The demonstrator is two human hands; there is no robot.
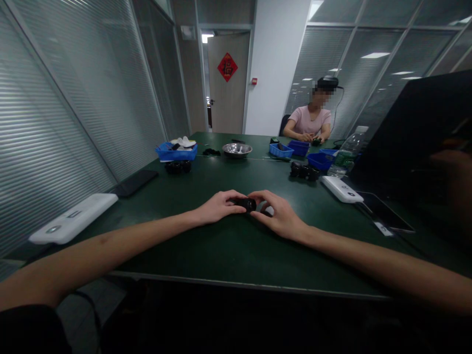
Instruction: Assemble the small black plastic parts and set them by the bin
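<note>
A short black cylindrical part (250, 204) lies sideways between my hands, just above or on the green table. My left hand (220, 205) is closed around its left end, fingers over the top and thumb along the near side. My right hand (277, 214) curves its fingertips and thumb against the ring-like right end. A small pale patch shows under the right fingers; I cannot make out what it is. Too little of the part's surface shows to tell exactly what it is.
Around the green table (206, 246) are a blue bin (177, 153), black lens-like parts (304, 171), a steel bowl (237, 151), a water bottle (344, 156), white power banks (341, 189) and a phone (387, 211). A co-worker (311, 120) sits across. A dark panel stands at right.
</note>
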